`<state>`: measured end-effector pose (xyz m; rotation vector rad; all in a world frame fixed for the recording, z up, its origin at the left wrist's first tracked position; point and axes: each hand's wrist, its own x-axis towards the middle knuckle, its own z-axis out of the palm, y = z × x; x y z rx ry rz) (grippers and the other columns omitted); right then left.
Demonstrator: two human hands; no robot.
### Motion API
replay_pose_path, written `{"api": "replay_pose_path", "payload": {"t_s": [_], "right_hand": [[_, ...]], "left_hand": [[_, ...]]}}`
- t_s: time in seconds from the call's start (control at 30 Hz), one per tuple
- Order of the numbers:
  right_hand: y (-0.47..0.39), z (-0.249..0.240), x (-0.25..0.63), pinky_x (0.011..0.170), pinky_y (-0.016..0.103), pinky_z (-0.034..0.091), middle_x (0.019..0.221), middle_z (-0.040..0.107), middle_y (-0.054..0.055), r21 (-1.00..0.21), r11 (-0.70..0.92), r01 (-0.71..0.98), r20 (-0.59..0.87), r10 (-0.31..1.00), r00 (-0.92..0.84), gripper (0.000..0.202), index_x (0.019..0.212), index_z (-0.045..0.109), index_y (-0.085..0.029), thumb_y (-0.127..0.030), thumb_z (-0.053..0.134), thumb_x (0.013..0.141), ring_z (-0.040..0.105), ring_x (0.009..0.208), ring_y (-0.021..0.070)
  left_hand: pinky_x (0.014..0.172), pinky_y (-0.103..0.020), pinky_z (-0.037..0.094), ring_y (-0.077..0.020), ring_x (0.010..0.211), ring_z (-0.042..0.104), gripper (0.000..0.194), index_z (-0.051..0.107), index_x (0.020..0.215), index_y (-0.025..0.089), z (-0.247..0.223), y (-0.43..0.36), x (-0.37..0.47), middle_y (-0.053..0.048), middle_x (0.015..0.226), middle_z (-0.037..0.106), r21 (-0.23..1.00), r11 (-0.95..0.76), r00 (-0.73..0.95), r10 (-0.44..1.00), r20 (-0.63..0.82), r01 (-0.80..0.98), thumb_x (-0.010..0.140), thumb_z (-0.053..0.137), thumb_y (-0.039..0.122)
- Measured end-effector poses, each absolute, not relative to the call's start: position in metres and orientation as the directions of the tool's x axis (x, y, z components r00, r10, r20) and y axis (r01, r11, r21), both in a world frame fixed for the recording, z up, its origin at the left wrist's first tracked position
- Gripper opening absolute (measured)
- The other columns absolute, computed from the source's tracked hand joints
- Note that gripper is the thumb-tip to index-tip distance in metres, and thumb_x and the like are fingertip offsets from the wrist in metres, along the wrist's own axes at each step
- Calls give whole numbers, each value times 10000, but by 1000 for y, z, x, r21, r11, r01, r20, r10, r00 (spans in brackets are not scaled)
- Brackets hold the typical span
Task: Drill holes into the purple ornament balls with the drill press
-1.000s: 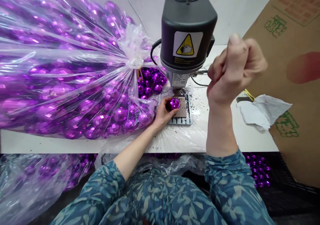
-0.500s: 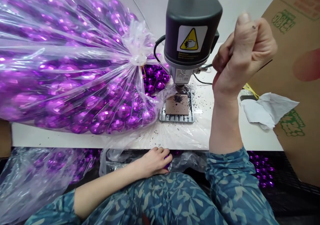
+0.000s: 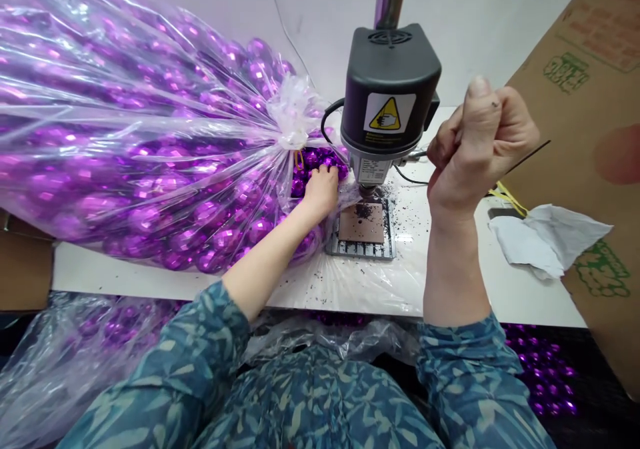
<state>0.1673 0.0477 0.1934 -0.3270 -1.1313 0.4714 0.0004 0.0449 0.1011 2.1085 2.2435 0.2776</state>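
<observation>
My left hand reaches to the mouth of a clear plastic bag, onto shiny purple faceted balls. Its fingers bend down among them, and the fingertips are hidden. My right hand is a fist at the right of a small drill press, closed round its feed lever, which the fist mostly covers. A thin dark rod sticks out behind the fist. Below the drill's chuck lies a square brown board on a slotted metal base, strewn with dark shavings.
The big tied bag of purple balls fills the left side of the white table. To the right are a crumpled white paper and a cardboard box. More purple balls lie below the table's front edge.
My left hand has left a purple ball near my lap and moved up and forward to the balls at the bag's mouth. My right fist stays at the lever. The view has shifted.
</observation>
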Motion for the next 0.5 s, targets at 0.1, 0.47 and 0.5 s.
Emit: {"api": "replay_pose_path", "payload": {"t_s": [0.1,0.47,0.5], "right_hand": [[45,193,167,396,164,184,416,334,-120,-481,855,-194,785,519,338,517,569,280,-179,-370,631,897,304,353,-30],[45,190,165,415,243,208,457,294,-95,-489,862,-133,789,502,354,488,612,290,-212,-404,607,930,268,374,16],[45,190,165,414,238,204,452,303,-95,-494,861,-122,789,503,353,493,610,287,-211,-413,601,932,266,370,14]], "left_hand": [[1010,-436,474,-344,1284,546,436,588,1356,168,91,74,1,-210,1391,553,108,100,-87,990,-114,989,934,485,122],[1002,-439,508,-312,993,684,463,718,1207,224,78,81,-29,-106,1098,607,552,27,-88,992,85,834,766,693,82],[1000,-440,516,-281,939,687,408,728,1163,215,81,78,-33,-86,1046,604,634,-2,-110,984,137,774,777,690,90]]}}
